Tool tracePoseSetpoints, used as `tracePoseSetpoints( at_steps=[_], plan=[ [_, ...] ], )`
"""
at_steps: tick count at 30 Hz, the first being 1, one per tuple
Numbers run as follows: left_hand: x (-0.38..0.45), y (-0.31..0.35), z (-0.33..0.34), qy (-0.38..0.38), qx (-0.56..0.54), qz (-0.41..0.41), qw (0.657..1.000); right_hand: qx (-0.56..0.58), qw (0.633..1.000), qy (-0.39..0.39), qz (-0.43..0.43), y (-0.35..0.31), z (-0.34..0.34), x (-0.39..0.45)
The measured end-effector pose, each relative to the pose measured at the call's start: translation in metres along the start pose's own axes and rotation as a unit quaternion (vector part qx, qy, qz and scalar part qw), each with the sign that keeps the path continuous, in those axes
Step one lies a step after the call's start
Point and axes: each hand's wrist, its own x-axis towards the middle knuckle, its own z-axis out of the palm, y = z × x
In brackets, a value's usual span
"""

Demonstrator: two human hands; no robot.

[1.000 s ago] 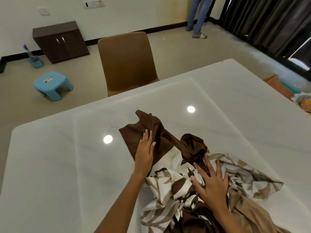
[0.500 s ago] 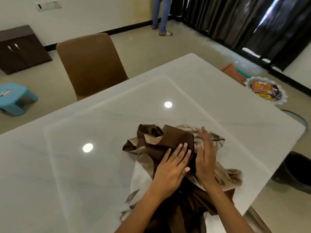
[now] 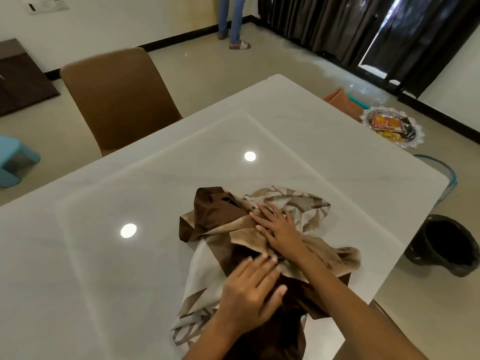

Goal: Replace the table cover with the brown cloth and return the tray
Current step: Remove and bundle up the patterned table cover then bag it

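Item: brown cloth (image 3: 220, 216), bunched in a heap on the white desk (image 3: 104, 255), lower centre-right of the frame, its near end trailing off the bottom edge. Patterned cream-and-tan panels show among the dark brown folds; whether this is one cloth or two tangled together cannot be told.

Left hand (image 3: 249, 289): flat on the near part of the heap, fingers (image 3: 259, 266) straight and slightly spread, gripping nothing.

Right hand (image 3: 280, 227): flat on the far part, fingers straight and apart, pressing the tan fold, forearm crossing the heap.

Tray (image 3: 392, 126): silver, holding packets, upper right of the frame, off the desk beyond its far edge; what it rests on is hidden.

Other: brown chair (image 3: 117, 100) at upper left; dark bin (image 3: 446, 245) on the floor at right.

Risks, judged:
- The glossy desk gives little friction; a sideways push may slide the whole heap toward the right edge and off.
- With no corner held, spreading could tighten the tangle rather than open it.
- Cloth hanging past the near edge may drag the rest down.
- A cloth swept wide could reach the tray.
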Motion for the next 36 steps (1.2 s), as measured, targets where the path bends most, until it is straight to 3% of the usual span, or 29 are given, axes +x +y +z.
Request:
tracePoseSetpoints(
  at_steps=[3, 7, 11, 14, 16, 20, 24, 27, 29, 32, 36],
  plan=[
    [0.036, -0.009, -0.004, 0.022, 0.047, -0.105, 0.993, -0.049, 0.998, 0.01, 0.024, -0.007, 0.016, -0.008],
    [0.042, -0.05, 0.048, -0.11, 0.093, -0.2, 0.969, 0.049, 0.992, 0.089, 0.069, -0.019, 0.005, -0.027],
    [0.028, -0.069, 0.073, -0.127, 0.139, -0.206, 0.96, -0.009, 0.957, 0.218, 0.192, -0.009, -0.004, -0.071],
    [0.029, -0.068, 0.075, -0.126, 0.146, -0.194, 0.962, 0.007, 0.926, 0.185, 0.33, 0.006, 0.015, -0.1],
    [0.028, -0.069, 0.077, -0.121, 0.154, -0.193, 0.962, 0.068, 0.919, 0.159, 0.353, 0.008, 0.026, -0.101],
    [0.029, -0.069, 0.077, -0.126, 0.146, -0.19, 0.963, 0.272, 0.889, 0.271, 0.249, -0.019, 0.021, -0.075],
    [0.028, -0.072, 0.074, -0.128, 0.114, -0.192, 0.966, 0.234, 0.906, 0.336, 0.109, -0.052, 0.006, -0.054],
    [0.025, -0.078, 0.075, -0.128, 0.082, -0.176, 0.973, 0.168, 0.942, 0.291, 0.021, -0.057, 0.004, -0.037],
    [0.024, -0.076, 0.072, -0.113, 0.02, -0.194, 0.974, 0.129, 0.959, 0.251, 0.032, -0.054, 0.01, -0.028],
    [0.021, -0.065, 0.059, -0.027, -0.063, -0.264, 0.962, 0.002, 0.981, 0.189, 0.047, -0.046, 0.025, -0.024],
    [0.012, -0.046, 0.032, 0.038, 0.012, -0.283, 0.958, -0.081, 0.983, 0.153, 0.058, -0.044, 0.032, -0.021]
  ],
)
